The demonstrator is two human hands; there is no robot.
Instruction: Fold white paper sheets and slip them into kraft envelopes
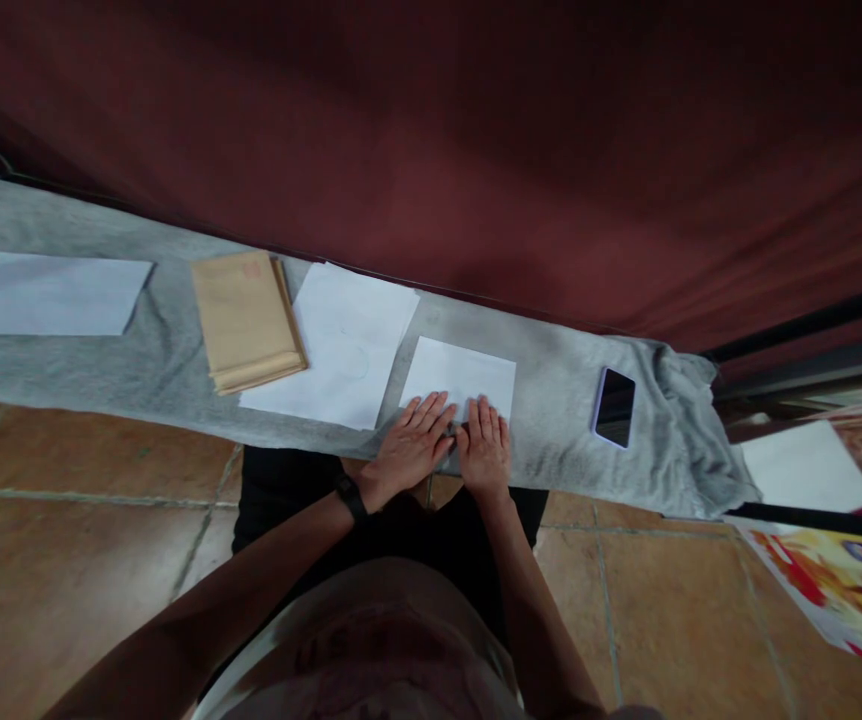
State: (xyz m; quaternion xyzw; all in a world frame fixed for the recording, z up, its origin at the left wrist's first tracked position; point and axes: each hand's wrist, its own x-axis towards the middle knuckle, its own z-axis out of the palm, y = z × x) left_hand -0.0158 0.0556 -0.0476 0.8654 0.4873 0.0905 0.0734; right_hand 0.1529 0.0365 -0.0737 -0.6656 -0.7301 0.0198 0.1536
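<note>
Both palms lie flat on a smaller white sheet of paper (462,368), which may be folded, at the near edge of a narrow cloth-covered surface. My left hand (417,437) covers its near left corner, fingers stretched out. On its near right part rests my right hand (485,447), with the fingers straight and close together. The two thumbs nearly meet between the hands. Just left of the sheet is a stack of larger white paper (348,345). A pile of brown envelopes (247,315) overlaps that stack's left side.
Grey cloth (551,375) covers the long surface. A phone (615,407) lies to the right, and more white paper (52,293) at the far left. Behind hangs a dark red curtain (431,150). Right of the surface are a white sheet (806,465) and a colourful printed box (843,590).
</note>
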